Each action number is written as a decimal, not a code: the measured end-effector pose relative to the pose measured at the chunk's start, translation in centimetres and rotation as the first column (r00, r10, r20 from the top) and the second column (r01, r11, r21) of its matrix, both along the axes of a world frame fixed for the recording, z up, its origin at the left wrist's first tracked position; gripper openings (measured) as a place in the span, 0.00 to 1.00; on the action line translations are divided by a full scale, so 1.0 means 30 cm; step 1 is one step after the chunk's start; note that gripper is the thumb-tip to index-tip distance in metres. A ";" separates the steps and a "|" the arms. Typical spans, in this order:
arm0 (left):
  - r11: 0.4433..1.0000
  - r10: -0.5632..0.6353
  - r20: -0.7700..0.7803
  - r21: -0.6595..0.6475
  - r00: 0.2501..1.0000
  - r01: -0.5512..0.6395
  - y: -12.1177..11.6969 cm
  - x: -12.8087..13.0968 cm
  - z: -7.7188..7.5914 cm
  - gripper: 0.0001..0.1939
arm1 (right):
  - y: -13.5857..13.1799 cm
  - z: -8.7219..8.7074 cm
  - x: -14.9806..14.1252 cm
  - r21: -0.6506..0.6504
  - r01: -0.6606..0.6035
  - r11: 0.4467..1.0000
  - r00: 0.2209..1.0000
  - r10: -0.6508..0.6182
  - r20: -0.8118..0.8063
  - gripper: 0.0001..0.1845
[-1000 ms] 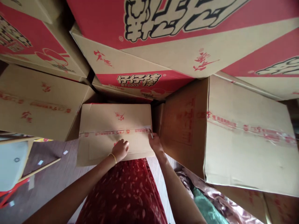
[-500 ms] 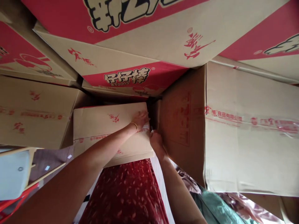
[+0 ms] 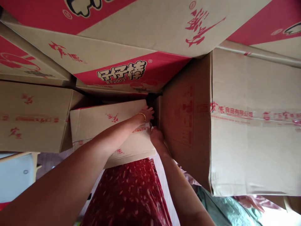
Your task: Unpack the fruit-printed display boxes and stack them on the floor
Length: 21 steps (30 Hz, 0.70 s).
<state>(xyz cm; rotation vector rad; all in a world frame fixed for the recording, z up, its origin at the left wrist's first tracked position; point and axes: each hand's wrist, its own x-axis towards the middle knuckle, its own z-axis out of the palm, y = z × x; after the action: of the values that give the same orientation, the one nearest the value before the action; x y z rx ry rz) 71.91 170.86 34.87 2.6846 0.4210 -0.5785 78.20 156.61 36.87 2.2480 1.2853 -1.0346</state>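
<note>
head view: the box sits just left of centre in the frame, tape along its top. the left hand spreads wide at its right edge; just below, the right hand is curled narrow, contents unclear. a bigger carton fills the right.
</note>
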 end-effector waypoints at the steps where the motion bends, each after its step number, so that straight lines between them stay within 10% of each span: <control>1: 1.000 0.002 -0.017 -0.009 1.000 -0.002 -0.002 0.017 0.004 0.17 | 0.002 -0.005 0.001 0.003 -0.006 1.000 1.000 0.006 0.010 0.19; 21: 1.000 -0.007 0.039 -0.020 0.999 0.008 -0.013 0.012 -0.008 0.18 | -0.064 0.019 -0.021 -0.087 -0.121 0.989 0.993 0.122 0.004 0.24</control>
<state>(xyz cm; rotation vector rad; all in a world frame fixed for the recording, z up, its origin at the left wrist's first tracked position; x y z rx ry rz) 72.27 170.45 34.63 2.6750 0.3923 -0.5289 77.57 154.68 37.45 2.0808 1.3290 -1.0142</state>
